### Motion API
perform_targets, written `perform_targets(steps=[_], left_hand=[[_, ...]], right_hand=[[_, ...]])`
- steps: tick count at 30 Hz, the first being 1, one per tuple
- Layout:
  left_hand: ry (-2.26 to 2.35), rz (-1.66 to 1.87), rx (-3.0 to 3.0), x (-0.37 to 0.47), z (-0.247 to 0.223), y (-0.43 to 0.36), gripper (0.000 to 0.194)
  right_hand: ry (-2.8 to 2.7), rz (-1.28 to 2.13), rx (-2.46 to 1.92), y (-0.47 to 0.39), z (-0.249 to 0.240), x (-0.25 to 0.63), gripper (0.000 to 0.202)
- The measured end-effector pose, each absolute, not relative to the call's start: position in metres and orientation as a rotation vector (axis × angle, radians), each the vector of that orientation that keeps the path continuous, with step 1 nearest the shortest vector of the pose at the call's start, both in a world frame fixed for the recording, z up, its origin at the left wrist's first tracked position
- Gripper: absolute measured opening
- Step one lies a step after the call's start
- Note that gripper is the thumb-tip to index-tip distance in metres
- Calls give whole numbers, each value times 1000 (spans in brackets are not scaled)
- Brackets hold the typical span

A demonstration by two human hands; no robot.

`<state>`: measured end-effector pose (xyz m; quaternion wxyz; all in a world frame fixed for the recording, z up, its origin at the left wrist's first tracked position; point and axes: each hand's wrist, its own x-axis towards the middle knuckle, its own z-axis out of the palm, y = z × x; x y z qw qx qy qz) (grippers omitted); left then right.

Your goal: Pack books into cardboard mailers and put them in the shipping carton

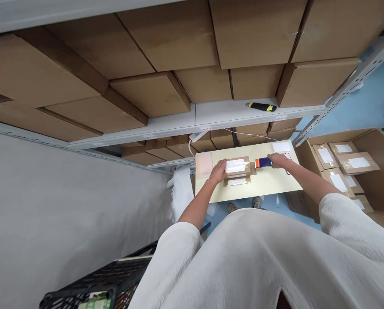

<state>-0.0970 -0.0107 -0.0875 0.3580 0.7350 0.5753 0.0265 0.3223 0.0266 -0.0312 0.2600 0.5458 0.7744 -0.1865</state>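
My left hand (pixel 218 171) grips the left end of a small cardboard box (pixel 247 165) with white labels on top, steadying it on a pale yellow table. Just in front of it lies a second, flatter labelled box (pixel 237 181). In my right hand (pixel 278 161), fingers closed, is a dark blue tape dispenser (pixel 264 162) with an orange front. Its front end is at the right end of the box, by a brown flap; whether it touches cannot be told. Partly hidden behind my right wrist lies a phone (pixel 288 156).
The table (pixel 259 186) holds white label sheets (pixel 281 146) and a pinkish stack (pixel 204 165). Shelves of cardboard boxes (pixel 153 92) rise ahead, with a utility knife (pixel 262 106) on one ledge. At right stands a large carton (pixel 382 148) of labelled boxes; a black crate (pixel 79 292) is lower left.
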Motion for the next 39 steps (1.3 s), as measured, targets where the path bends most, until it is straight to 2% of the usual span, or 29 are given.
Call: perform_targets(steps=[12,18,22,27,39], left_hand=[[1479,64,1890,-95,-88,-10,100],[1473,120,1869,-95,-87,-13,100],[1463,156,1869,-95,-86,-15,98],[1452,180,1863,-96,-87,-17,97],[1421,155,1940,-99,-87,-20,85]], right_hand=[[2107,-299,1404,36,-28,242,62],[2086,-372,1505,20,-40,221,59],[2008,-429,1668,11,-49,237,67],[1857,-406,1945,-5,-57,276,50],[1661,-609,2120,-58,-93,285,42]])
